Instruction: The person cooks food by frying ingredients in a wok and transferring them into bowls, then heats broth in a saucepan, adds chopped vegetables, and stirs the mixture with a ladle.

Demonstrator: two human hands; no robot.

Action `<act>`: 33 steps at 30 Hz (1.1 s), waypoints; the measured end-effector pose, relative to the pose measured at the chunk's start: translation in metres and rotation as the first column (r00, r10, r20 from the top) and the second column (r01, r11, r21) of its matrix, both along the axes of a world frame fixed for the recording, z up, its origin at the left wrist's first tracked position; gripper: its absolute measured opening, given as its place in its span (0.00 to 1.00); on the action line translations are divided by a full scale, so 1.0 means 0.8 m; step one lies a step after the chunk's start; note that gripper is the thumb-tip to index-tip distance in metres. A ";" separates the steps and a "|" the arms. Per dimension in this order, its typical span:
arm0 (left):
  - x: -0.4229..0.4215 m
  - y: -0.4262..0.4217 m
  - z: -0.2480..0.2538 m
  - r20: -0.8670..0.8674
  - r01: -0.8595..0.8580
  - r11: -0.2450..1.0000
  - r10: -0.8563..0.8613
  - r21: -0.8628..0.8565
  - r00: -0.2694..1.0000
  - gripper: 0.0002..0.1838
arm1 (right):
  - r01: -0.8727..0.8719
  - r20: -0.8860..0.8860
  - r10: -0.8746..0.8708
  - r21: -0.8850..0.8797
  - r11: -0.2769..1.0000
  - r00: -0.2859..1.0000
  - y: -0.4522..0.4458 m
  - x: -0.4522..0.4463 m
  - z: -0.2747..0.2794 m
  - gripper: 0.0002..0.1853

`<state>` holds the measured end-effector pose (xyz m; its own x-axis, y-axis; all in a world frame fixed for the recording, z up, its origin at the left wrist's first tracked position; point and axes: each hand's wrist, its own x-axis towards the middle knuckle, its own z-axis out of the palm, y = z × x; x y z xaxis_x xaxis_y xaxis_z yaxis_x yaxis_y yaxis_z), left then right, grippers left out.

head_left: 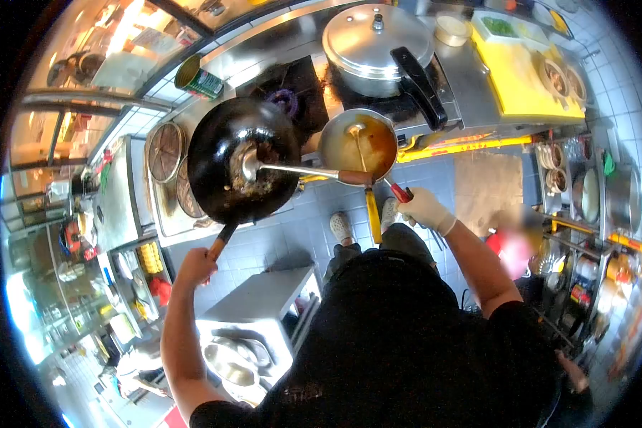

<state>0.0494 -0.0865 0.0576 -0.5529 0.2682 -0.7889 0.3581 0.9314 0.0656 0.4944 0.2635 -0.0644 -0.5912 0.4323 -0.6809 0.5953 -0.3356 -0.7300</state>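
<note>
- Left of centre in the frame, the bare left hand [196, 268] has its fingers wrapped round the wooden handle [219, 244] of a black wok [217, 135]
- The wok is tipped so its inside shows, with brownish residue [246, 189] low in the bowl
- Right of centre, the right hand [426, 210], in a pale glove, has its fingers closed on the red handle [401, 192] of a saucepan [333, 153]
- The saucepan sits at the centre top, holding orange-brown contents [381, 139]; a yellow-handled utensil [373, 214] stands in it
- A metal ladle [299, 170] has its head in the wok and its wooden grip above the saucepan's lower rim; whether it touches that rim, I cannot tell
- At the top, a lidded pressure cooker [374, 46] stands on the stove [314, 82], just beyond the saucepan
- At upper left, a green tin [201, 82] stands near the wok
- At upper right, a yellow board [521, 78] lies on the steel counter [467, 96]
- At the lower middle, 2 shoes [341, 228] stand on the tiled floor [292, 246]
</note>
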 end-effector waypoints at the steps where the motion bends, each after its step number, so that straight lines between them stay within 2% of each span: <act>1: 0.015 -0.020 0.007 0.014 -0.052 0.998 0.052 0.021 0.999 0.06 | -0.018 -0.001 0.018 -0.018 1.000 1.000 0.004 -0.001 0.000 0.08; 2: 0.029 -0.040 0.012 0.027 -0.102 0.994 0.101 0.044 0.995 0.06 | -0.035 -0.026 0.036 0.002 0.999 0.999 0.009 -0.003 -0.003 0.07; 4: 0.048 -0.101 0.002 -0.075 -0.031 0.999 0.033 0.031 0.997 0.07 | -0.071 -0.073 0.074 0.039 0.997 0.995 0.016 -0.007 -0.017 0.07; 5: 0.059 -0.123 -0.003 -0.123 0.001 1.000 0.001 0.019 0.992 0.08 | -0.072 -0.084 0.071 0.000 0.997 0.994 0.021 -0.011 -0.029 0.07; 7: 0.106 -0.122 0.038 -0.057 -0.282 0.959 0.283 0.030 0.957 0.10 | -0.075 -0.101 0.067 -0.082 0.994 0.993 0.031 -0.022 -0.051 0.07; 8: 0.124 -0.122 0.052 -0.079 -0.215 0.977 0.214 -0.002 0.974 0.11 | -0.095 -0.064 0.089 -0.095 0.991 0.994 0.036 -0.033 -0.037 0.08; 11: 0.154 -0.173 0.046 -0.150 -0.227 0.973 0.220 -0.031 0.964 0.12 | -0.107 -0.100 0.098 -0.092 0.990 0.990 0.044 -0.063 -0.060 0.08; 12: 0.156 -0.214 0.035 -0.067 -0.301 0.950 0.306 0.079 0.950 0.13 | -0.091 -0.145 0.077 -0.098 0.991 0.987 0.046 -0.074 -0.058 0.09; 13: 0.165 -0.220 0.038 -0.078 -0.247 0.967 0.252 0.063 0.965 0.13 | -0.094 -0.148 0.081 -0.083 0.992 0.986 0.048 -0.088 -0.053 0.09; 16: 0.197 -0.209 0.061 -0.089 -0.245 0.969 0.242 -0.029 0.966 0.12 | -0.104 -0.184 0.101 -0.008 0.995 0.978 0.052 -0.133 -0.038 0.09; 17: 0.205 -0.210 0.060 -0.082 -0.327 0.945 0.328 0.022 0.941 0.08 | -0.093 -0.238 0.082 -0.034 0.995 0.968 0.054 -0.150 -0.049 0.10; 19: 0.215 -0.230 0.055 -0.051 -0.303 0.943 0.312 0.136 0.949 0.08 | -0.131 -0.248 0.124 -0.014 0.991 0.961 0.058 -0.186 -0.035 0.12; 20: 0.217 -0.236 0.052 -0.002 -0.341 0.927 0.345 0.155 0.938 0.08 | -0.124 -0.188 0.124 0.013 0.992 0.974 0.057 -0.203 -0.023 0.11; 21: 0.218 -0.240 0.049 0.048 -0.378 0.909 0.376 0.174 0.925 0.08 | -0.121 -0.215 0.121 0.013 0.993 0.969 0.058 -0.221 -0.033 0.11; 22: 0.217 -0.243 0.038 -0.015 -0.332 0.942 0.333 0.049 0.943 0.13 | -0.120 -0.245 0.120 0.016 0.993 0.962 0.061 -0.241 -0.050 0.11; 23: 0.209 -0.302 -0.009 -0.031 -0.337 0.937 0.341 0.092 0.940 0.14 | -0.119 -0.272 0.119 0.017 0.993 0.955 0.062 -0.258 -0.059 0.11; 25: 0.225 -0.262 0.016 -0.143 -0.119 0.987 0.134 0.107 0.981 0.15 | -0.107 -0.279 0.107 0.014 0.994 0.954 0.062 -0.287 -0.062 0.10; 26: 0.223 -0.265 0.011 -0.090 -0.188 0.981 0.192 0.047 0.977 0.15 | -0.102 -0.301 0.096 -0.003 0.995 0.949 0.064 -0.305 -0.079 0.10; 27: 0.232 -0.235 0.034 -0.072 -0.253 0.958 0.264 0.133 0.962 0.14 | -0.096 -0.322 0.084 -0.022 0.995 0.943 0.066 -0.321 -0.099 0.09; 29: 0.228 -0.249 0.014 -0.143 -0.128 0.988 0.139 0.087 0.980 0.14 | -0.067 -0.342 0.045 -0.050 0.997 0.939 0.068 -0.346 -0.115 0.09; 33: 0.218 -0.244 0.003 -0.131 -0.076 0.996 0.082 0.047 0.988 0.13 | -0.022 -0.336 0.011 -0.029 0.999 0.942 0.056 -0.375 -0.117 0.09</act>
<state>0.2236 -0.2817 0.0601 -0.6727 0.2509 -0.6961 0.2919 0.9544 0.0620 0.1941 0.3080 -0.1584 -0.7945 0.4023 -0.4549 0.3231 -0.3542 -0.8776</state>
